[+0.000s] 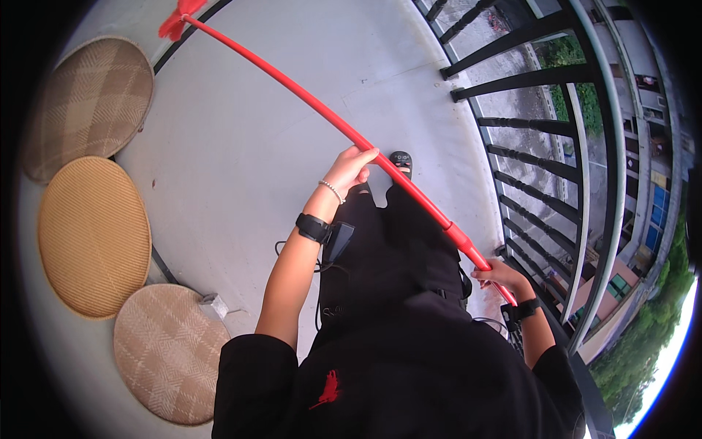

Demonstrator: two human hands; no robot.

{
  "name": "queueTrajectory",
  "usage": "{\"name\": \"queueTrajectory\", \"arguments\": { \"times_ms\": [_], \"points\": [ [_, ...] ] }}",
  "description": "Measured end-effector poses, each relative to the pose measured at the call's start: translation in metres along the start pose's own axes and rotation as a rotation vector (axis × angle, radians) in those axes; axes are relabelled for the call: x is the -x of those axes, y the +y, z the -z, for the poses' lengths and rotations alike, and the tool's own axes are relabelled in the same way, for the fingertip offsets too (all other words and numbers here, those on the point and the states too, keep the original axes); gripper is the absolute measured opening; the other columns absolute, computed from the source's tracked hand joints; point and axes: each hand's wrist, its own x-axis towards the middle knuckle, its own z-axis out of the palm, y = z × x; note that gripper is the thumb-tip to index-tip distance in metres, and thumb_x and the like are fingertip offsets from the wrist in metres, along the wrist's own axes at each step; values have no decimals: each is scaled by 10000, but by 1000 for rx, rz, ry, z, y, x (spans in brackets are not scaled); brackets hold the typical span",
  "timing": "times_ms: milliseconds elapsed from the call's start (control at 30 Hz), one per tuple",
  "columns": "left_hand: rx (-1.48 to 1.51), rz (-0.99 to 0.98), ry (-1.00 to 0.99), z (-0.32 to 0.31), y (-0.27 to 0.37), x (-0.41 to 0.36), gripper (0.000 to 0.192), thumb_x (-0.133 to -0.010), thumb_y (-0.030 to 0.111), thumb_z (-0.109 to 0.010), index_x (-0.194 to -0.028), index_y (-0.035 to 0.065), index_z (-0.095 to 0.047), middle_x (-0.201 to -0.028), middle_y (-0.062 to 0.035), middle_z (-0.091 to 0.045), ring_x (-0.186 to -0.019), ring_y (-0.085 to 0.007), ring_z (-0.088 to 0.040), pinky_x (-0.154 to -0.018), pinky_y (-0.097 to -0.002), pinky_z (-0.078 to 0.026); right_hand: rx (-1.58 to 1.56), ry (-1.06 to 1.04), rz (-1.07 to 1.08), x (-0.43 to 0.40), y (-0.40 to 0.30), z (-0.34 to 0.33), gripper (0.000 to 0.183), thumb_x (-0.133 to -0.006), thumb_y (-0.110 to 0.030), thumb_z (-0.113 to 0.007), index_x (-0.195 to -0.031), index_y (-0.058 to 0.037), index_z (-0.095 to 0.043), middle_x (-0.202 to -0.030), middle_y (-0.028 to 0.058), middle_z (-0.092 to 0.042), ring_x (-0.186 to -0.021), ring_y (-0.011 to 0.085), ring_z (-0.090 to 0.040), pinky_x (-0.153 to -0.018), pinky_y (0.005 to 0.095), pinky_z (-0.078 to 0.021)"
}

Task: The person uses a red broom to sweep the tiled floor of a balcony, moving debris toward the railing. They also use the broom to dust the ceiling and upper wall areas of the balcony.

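A long red pole (312,101) runs slantwise across the view, with a thicker collar (458,237) partway along it. Red bristles or fibres, probably a broom head (178,22), spread at its far end near the top left, partly cut off by the picture's rim. My left hand (351,167) grips the pole's middle, thumb laid over it. Closer to my body, my right hand (503,274) holds the near part, below the collar. The tip of the pole shows just past my right wrist.
Three round woven-topped pads (94,236) line the left side. A small pale block (213,306) sits by the nearest one. Along the right runs a dark metal railing (540,175), with a lower yard and buildings beyond. A sandalled foot (401,160) stands on the grey floor (230,164).
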Motion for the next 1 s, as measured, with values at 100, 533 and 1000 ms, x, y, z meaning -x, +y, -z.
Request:
{"name": "queueTrajectory", "arguments": {
  "times_ms": [100, 533, 1000],
  "points": [
    [-8, -58, -14, -6, 16, 15, 196, -868, 255, -615, -921, 76, -555, -737, 35, -534, -513, -31, -417, -466, -189, -354, 120, -16, 16, -5, -9, -3, 328, -777, -301, -698, -896, -25, -567, -729, 13, -549, -632, 109, -569, -610, 240, -486],
    [-295, -577, -117, -64, 117, 61, 208, -900, 233, -598, -899, 27, -567, -636, 48, -476, -483, -16, -358, -419, -194, -282, -30, 105, 452, -16, -18, -22, 255, -746, -223, -653, -923, -42, -617, -865, 24, -614, -799, 117, -574, -731, 270, -484],
    [-397, -984, -402, -121, 203, 142, 263, -942, 282, -510, -1040, 38, -512, -895, -89, -635, -451, -9, -278, -407, -161, -216, 97, 583, 628, -39, -28, -63, 379, -701, -322, -642, -975, -60, -637, -860, 144, -652, -798, 302, -603, -752, 384, -458]
  ]
}}
